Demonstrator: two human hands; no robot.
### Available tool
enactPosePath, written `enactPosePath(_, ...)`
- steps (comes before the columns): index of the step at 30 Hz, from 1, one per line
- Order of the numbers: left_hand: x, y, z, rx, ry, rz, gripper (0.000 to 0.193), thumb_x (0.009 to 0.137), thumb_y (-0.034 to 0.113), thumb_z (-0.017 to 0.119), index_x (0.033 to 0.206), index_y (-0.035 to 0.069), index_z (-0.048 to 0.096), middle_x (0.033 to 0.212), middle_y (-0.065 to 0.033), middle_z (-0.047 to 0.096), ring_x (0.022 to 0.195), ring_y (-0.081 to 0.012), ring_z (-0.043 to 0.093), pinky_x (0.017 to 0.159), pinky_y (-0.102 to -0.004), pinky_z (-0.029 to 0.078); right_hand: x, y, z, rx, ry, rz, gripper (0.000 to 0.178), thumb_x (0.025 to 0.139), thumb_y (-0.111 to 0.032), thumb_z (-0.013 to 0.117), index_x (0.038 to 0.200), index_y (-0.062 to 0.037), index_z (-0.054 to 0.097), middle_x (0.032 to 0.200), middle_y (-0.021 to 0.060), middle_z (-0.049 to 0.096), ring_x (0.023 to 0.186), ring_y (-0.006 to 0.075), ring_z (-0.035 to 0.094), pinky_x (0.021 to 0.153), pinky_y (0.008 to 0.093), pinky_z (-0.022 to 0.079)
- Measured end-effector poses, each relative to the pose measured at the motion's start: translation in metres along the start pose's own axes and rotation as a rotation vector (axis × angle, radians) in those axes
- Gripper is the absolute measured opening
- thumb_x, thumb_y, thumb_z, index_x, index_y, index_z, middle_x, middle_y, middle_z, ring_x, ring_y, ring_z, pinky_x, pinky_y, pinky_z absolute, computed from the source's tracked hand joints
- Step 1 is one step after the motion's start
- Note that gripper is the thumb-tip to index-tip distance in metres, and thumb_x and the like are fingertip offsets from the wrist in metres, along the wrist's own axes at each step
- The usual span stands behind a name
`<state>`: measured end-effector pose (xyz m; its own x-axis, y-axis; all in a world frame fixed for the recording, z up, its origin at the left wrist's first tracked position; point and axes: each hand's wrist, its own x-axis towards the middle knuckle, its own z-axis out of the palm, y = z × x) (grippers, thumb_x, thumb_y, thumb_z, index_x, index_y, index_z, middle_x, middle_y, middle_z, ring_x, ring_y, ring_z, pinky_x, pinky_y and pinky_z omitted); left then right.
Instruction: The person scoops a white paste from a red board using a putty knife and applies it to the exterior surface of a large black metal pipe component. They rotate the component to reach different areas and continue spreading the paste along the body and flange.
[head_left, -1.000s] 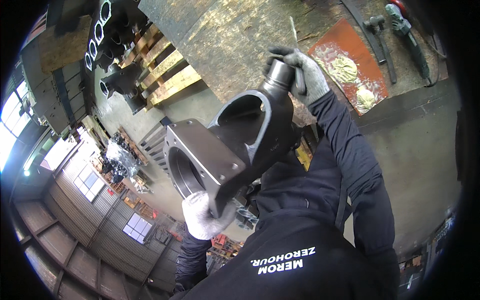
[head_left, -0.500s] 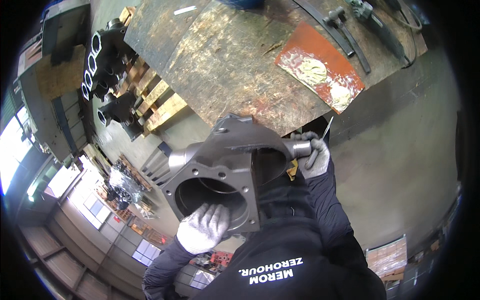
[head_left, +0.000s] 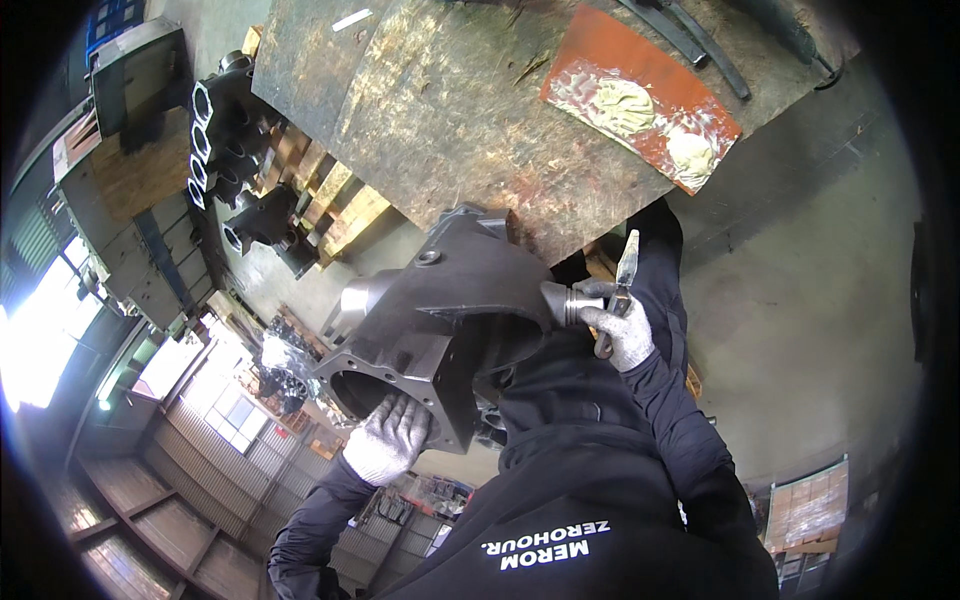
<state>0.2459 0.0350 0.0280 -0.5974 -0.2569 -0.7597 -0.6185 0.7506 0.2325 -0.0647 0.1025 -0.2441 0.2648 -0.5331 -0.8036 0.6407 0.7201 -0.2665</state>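
Observation:
A dark cast metal housing [head_left: 470,275] hangs in front of my body, close to the near corner of the workbench. Its square flange with bolt holes faces lower left. My left hand [head_left: 388,440], in a light grey knit glove, hooks its fingers over the flange rim into the round bore; the fingertips are partly hidden. My right hand [head_left: 625,332], gloved too, is closed round a putty knife [head_left: 627,262] with its blade pointing up. The same hand is against the bright machined stub [head_left: 580,306] at the housing's right end.
The worn workbench [head_left: 430,110] carries an orange-red sheet [head_left: 590,50] smeared with cream-coloured paste [head_left: 622,107]. Dark bar-like tools [head_left: 700,45] lie at its far right. Similar castings [head_left: 265,225] stand by wooden pallets [head_left: 350,210] at left. A wrapped pallet load [head_left: 808,505] is at lower right.
The housing has tilted, so its flange bore looks narrower and sits lower left. My right hand has turned, bringing the knife blade and handle into fuller view. The bench has shifted upward in view.

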Motion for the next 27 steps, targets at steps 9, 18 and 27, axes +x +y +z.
enactPosePath(9,-0.024,0.016,0.060,-0.084,0.100,-0.128,0.022,0.074,0.019,0.068,0.090,0.004,0.067,0.094,-0.0152,0.073,0.094,-0.0325,0.073,0.095,-0.0488,0.058,-0.005,0.011,0.009,-0.093,0.026,0.045,0.040,0.078,-0.002,0.080,0.117,0.0008,0.071,0.124,0.0106,0.070,0.105,0.0182,0.068,0.088,0.0294,0.055)
enactPosePath(18,-0.038,0.008,0.077,-0.236,0.072,-0.207,0.037,0.082,0.020,0.064,0.114,0.002,0.067,0.113,-0.0210,0.073,0.111,-0.0360,0.071,0.105,-0.0523,0.053,-0.009,0.012,0.023,-0.126,0.079,0.050,0.040,0.077,0.003,0.080,0.115,0.0007,0.067,0.126,0.0135,0.069,0.093,0.0158,0.067,0.077,0.0279,0.055)
enactPosePath(27,-0.037,0.011,0.078,-0.335,0.059,-0.279,0.036,0.083,0.019,0.062,0.116,0.004,0.069,0.118,-0.0175,0.073,0.117,-0.0313,0.069,0.109,-0.0482,0.050,-0.013,0.000,0.023,-0.279,0.098,0.201,0.041,0.077,-0.001,0.080,0.116,0.0009,0.066,0.124,0.0141,0.070,0.099,0.0217,0.070,0.086,0.0320,0.057)
